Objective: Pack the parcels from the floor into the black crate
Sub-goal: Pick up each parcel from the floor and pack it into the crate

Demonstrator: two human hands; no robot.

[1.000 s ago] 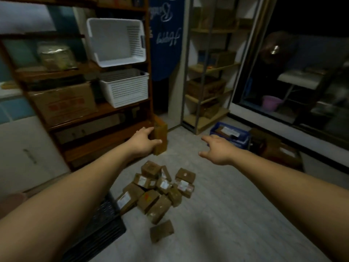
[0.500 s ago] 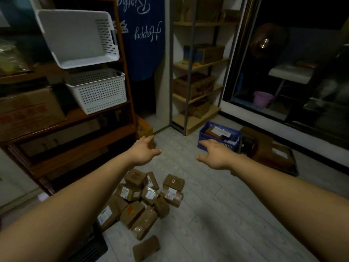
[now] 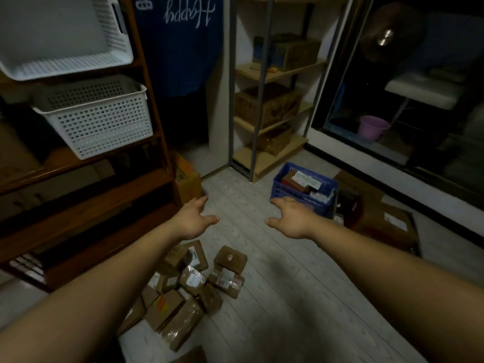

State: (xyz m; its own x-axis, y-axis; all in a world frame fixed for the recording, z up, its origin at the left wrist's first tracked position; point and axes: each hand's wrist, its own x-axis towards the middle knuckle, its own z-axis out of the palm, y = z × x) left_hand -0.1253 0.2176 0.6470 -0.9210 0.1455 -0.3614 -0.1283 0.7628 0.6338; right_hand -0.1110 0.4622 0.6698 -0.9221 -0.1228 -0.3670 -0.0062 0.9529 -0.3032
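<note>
Head cam: my L hand [image 3: 195, 220] and R hand [image 3: 289, 218] are both out in front, palms down, fingers loosely spread, nothing held. Brown parcels [image 3: 188, 284] heaped on pale floor [image 3: 275, 297], below L hand and partly under that forearm, well apart from R hand. White labels on parcels, print too small to read. Blue banner [image 3: 180, 43] at back reads "Happy", upside down. Blue crate [image 3: 301, 197] just past R hand.

The pale plank floor [image 3: 275, 297] bore a heap of brown parcels [image 3: 188, 286], a blue crate [image 3: 303, 191] and flat cardboard boxes [image 3: 379, 221].
</note>
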